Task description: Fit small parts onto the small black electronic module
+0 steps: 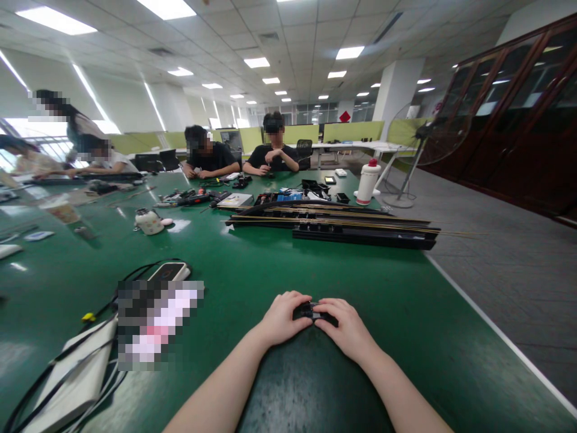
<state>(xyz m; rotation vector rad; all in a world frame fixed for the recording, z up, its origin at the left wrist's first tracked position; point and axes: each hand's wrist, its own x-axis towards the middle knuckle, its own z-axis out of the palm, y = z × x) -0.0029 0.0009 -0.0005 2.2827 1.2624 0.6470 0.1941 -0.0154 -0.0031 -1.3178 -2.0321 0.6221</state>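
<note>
A small black part, dark and too small to name, lies between my hands low over the green table. My left hand curls round its left end, thumb in front and fingers behind. From the other side my right hand grips the right end in the same way. The fingers cover most of the part, and its details cannot be made out.
Long black rails with thin brass-coloured rods lie across the table ahead. Behind them stand a white bottle and scattered tools. Cables, a white power bank and a notebook are at left. Several people sit farther off.
</note>
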